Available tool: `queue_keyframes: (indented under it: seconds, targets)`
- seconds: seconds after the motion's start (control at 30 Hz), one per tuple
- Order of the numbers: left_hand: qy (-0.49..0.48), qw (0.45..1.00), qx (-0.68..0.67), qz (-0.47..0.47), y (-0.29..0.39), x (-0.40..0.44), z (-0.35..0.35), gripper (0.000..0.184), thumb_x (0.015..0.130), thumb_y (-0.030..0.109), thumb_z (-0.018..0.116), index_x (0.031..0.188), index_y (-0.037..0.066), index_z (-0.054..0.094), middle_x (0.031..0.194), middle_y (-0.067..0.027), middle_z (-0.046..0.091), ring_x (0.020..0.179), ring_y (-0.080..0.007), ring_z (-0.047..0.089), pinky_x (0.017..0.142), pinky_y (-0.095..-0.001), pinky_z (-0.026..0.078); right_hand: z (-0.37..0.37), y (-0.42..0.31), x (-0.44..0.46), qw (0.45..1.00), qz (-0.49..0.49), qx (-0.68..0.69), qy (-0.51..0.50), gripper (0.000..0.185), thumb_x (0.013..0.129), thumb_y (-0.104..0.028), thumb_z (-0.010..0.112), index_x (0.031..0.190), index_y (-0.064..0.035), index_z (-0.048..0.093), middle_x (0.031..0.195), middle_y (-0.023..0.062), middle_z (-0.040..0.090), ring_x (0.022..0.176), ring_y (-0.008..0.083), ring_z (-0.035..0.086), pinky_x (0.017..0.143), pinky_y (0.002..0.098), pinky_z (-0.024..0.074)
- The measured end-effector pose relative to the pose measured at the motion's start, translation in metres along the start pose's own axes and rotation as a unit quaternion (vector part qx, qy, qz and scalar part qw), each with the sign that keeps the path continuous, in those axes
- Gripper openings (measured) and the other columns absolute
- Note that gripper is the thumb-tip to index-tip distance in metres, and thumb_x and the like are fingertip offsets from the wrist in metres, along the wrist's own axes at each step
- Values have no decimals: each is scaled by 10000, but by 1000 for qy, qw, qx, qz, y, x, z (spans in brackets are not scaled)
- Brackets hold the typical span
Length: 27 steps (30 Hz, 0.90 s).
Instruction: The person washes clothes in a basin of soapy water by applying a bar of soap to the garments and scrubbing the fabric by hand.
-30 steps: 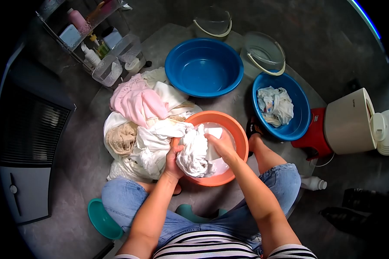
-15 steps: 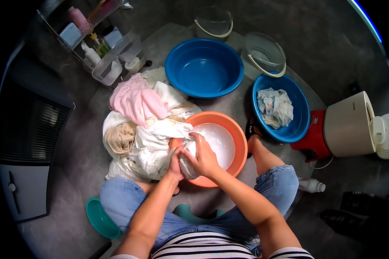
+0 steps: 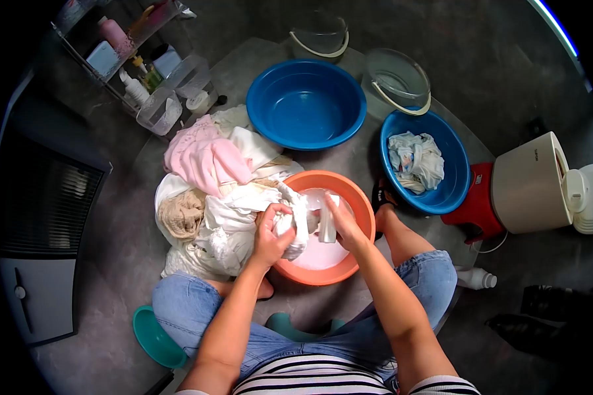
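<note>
My left hand [image 3: 271, 238] is closed on a wet white cloth [image 3: 299, 220] above the left side of the orange basin [image 3: 364, 197]. On the other side my right hand [image 3: 344, 226] grips another part of the cloth, which hangs in a narrow fold by its fingers. The cloth is spread between the two hands, over whitish sudsy water [image 3: 319, 255]. Left of the basin lies a heap of laundry with a pink garment [image 3: 207, 158], a beige piece [image 3: 182, 215] and white clothes [image 3: 227, 224] that reach up to the basin's rim.
A large blue basin [image 3: 306, 135] stands behind the orange one. Another blue basin [image 3: 460, 178] at the right holds wrung clothes [image 3: 416, 161]. Nearby are clear buckets [image 3: 395, 79], a red-and-beige appliance [image 3: 530, 181], a white bottle [image 3: 476, 278], a green basin [image 3: 157, 339] and a shelf of bottles [image 3: 115, 36].
My hands were together squeezing the bunched cloth at the basin's left edge. Now they are apart, the right one further right over the water, with the cloth opened out between them.
</note>
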<state>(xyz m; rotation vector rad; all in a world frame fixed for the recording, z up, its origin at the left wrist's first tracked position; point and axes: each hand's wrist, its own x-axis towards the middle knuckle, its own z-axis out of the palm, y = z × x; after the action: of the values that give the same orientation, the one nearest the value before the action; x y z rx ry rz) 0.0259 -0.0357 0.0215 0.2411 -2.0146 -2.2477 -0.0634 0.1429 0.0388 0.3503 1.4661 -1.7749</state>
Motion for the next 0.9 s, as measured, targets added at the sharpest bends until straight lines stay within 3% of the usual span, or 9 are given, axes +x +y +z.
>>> queue_keyframes:
  seconds: [0.1,0.13,0.27,0.4,0.53,0.67,0.77,0.83,0.9]
  targets:
    - [-26,983,177,47,35,-7,14,431,693,-11,635,1089,46,475,1005,-75,546,1002,-182,524,874,-321,444,30,12,-7,983,-120,-30,-137,553,879,-330,662,1285,-53,409,1099,75,583,955,179,604,816,314,505]
    - [-48,984,168,41,25,-8,8,504,733,-51,659,1170,65,436,1121,-82,510,1033,-163,526,877,-295,456,31,8,-8,988,-70,26,-135,573,814,-143,676,1314,-50,411,1144,65,566,1060,189,561,917,323,458]
    - [122,992,-23,29,17,-10,18,562,795,8,665,1284,99,404,1208,-111,525,1132,-208,538,962,-374,459,28,3,-8,979,-60,181,-71,480,753,-59,562,1226,-20,489,1074,88,605,961,210,617,850,340,508]
    - [23,854,-420,-306,27,-8,1,449,879,224,616,1273,29,521,1219,-114,604,1110,-239,594,954,-405,480,21,-6,-16,965,-41,225,-130,396,783,-115,577,1168,-30,535,1028,85,620,901,194,627,797,354,525]
    - [-15,839,-446,-310,0,-7,-5,436,881,182,569,1273,-1,511,1196,-118,614,1094,-247,600,956,-396,476,12,-10,0,995,-77,33,-57,434,761,-46,631,1181,-34,525,1021,78,610,937,163,586,813,311,486]
    - [6,864,-438,-249,18,-3,2,505,908,303,535,1313,9,468,1239,-126,582,1126,-254,580,989,-397,452,-20,13,33,951,-200,-135,194,510,807,-148,675,1245,-46,435,990,115,624,848,191,627,733,318,509]
    - [24,877,-410,-250,28,-3,10,549,944,432,479,1338,49,456,1267,-117,564,1161,-254,557,1016,-397,429,30,-19,-23,923,-299,-215,113,545,811,-239,689,1270,-76,444,1045,148,607,926,246,621,788,366,499]
    - [30,876,-387,-288,13,-4,8,578,958,496,433,1355,77,443,1276,-96,556,1178,-238,542,1023,-379,421,59,-10,-39,773,-469,-425,47,607,805,-346,689,1308,-110,445,1145,172,563,1031,312,577,837,423,471]
    - [30,878,-420,-228,-24,-17,7,540,985,500,332,1384,145,405,1311,-51,518,1185,-201,522,987,-368,447,86,-10,-57,687,-471,-553,29,621,810,-344,689,1328,-103,445,1231,192,522,1116,375,521,908,439,439]
